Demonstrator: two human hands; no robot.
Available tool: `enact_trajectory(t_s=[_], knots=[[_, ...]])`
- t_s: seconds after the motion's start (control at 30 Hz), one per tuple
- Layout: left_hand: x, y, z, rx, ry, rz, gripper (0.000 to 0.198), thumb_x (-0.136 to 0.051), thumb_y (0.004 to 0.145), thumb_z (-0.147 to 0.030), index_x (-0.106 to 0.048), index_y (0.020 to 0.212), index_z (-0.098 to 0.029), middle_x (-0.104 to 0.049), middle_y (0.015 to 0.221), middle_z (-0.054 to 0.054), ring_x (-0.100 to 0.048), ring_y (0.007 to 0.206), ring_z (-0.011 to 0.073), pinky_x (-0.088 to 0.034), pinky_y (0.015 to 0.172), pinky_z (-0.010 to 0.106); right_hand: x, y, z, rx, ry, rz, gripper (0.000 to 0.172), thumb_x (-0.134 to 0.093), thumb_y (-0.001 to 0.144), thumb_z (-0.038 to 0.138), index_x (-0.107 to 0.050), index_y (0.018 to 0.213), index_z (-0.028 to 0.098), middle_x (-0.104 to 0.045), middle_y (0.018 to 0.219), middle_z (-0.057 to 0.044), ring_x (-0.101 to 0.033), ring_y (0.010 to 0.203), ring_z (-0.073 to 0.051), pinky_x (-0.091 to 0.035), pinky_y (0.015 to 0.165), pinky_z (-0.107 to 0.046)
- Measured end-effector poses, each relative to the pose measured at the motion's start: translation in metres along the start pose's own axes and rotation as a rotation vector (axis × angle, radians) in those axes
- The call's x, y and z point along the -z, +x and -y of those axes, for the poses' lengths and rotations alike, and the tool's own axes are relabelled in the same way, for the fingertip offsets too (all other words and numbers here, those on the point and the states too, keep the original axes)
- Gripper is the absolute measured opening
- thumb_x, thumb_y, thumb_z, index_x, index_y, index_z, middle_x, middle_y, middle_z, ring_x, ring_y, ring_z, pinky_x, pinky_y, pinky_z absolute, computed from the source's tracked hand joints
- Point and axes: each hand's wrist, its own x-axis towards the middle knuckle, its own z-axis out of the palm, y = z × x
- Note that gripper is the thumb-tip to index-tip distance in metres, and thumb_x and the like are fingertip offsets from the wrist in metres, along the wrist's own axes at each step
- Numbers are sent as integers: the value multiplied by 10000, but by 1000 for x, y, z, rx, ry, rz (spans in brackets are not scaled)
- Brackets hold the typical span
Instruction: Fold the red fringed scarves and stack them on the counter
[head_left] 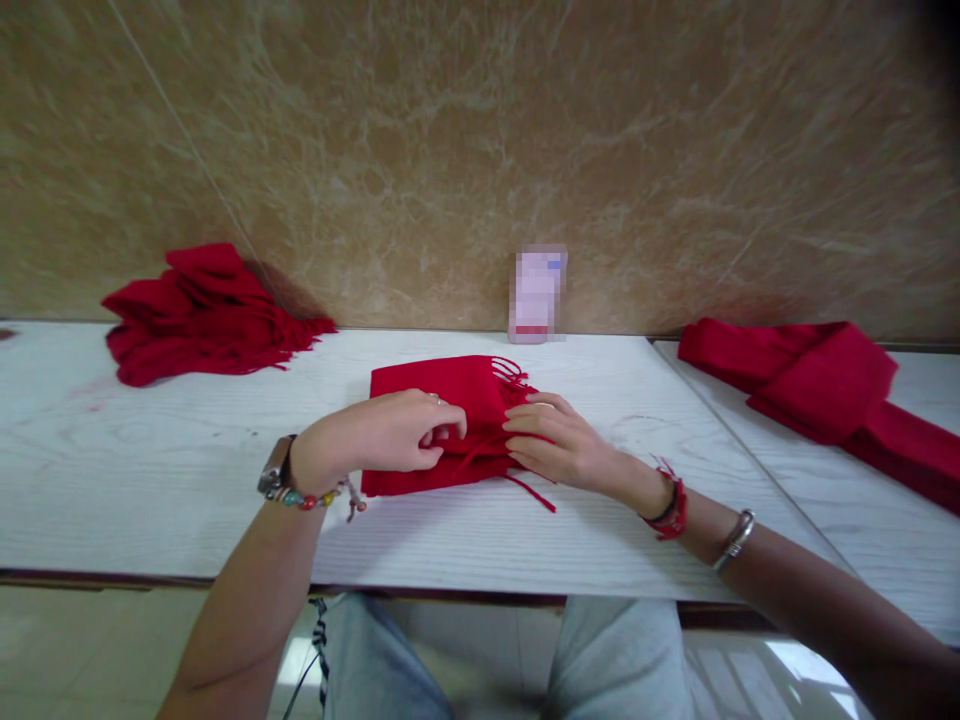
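The left hand [397, 432] rests, fingers curled, on a folded red fringed cloth [480, 392]; I cannot tell whether it pinches the fabric. The right hand [559, 445] lies with fingers outstretched on its fringed end. The cloth lies on a white wood-grain table [247, 490], between a crumpled red fringed bundle [195, 320] and a red fabric strip [821, 385]. Beyond it is a blurred pale-pink rectangular object [535, 292].

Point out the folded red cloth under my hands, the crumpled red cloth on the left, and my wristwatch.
Folded red cloth [484, 408], head view: upper face, near its middle.
Crumpled red cloth [193, 325], head view: middle of its folds.
Wristwatch [275, 467], head view: where case meets band.
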Motion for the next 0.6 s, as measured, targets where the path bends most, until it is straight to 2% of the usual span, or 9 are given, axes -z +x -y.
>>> enact_trajectory(t_s=[0.17, 0.23, 0.33, 0.4, 0.47, 0.53, 0.6], knots=[[-8, 9, -3, 26, 5, 97, 78, -582, 735, -204, -576, 809, -181, -587, 729, -18, -526, 663, 123, -375, 577, 209, 5, 0, 2, 41, -38, 170, 138, -464, 885, 131, -592, 846, 163, -676, 945, -65, -589, 977, -180, -454, 870, -415], [-11, 11, -3, 24, 27, 102, 164, -611, 745, -300, -583, 852, -179, -602, 796, 1, -548, 738, 147, -399, 635, 224, 6, -1, 2, 45, -63, 201, 160, -449, 889, 128, -596, 836, 167, -675, 952, -67, -586, 987, -181, -447, 877, -425], [-14, 14, 0, 42, 25, 47, 427, -591, 762, -452, -548, 1090, -183, -586, 1068, 60, -536, 982, 203, -404, 821, 276, 7, -3, 1, 29, -43, 221, 172, -437, 892, 133, -596, 846, 179, -671, 966, -62, -584, 988, -174, -435, 890, -431], [-19, 17, 3, 112, 8, -18, 553, -491, 818, -514, -425, 1272, -206, -443, 1314, 95, -409, 1196, 237, -340, 951, 330, 6, -4, 0, 10, 8, 221, 160, -443, 890, 155, -597, 864, 189, -666, 975, -64, -584, 989, -175, -435, 893, -427], [-27, 22, 8, 231, -6, -60, 567, -337, 887, -518, -270, 1380, -246, -222, 1467, 88, -203, 1333, 256, -251, 1028, 402, 5, -6, -1, -20, 77, 208, 141, -458, 882, 187, -594, 916, 198, -654, 998, -75, -573, 1014, -188, -434, 898, -427], [-37, 28, 14, 352, -5, -51, 549, -227, 922, -490, -160, 1420, -268, -74, 1507, 70, -50, 1367, 265, -179, 1053, 468, 2, -7, -2, -103, 145, 189, 191, -466, 875, 211, -564, 1038, 200, -625, 1070, -100, -540, 1071, -206, -428, 913, -432], [-44, 34, 21, 413, 10, -28, 545, -198, 932, -466, -104, 1431, -269, -32, 1509, 62, -1, 1368, 262, -151, 1058, 491, -2, -6, 0, -245, 206, 174, 337, -473, 867, 230, -469, 1202, 192, -564, 1180, -131, -488, 1139, -221, -419, 932, -437]])
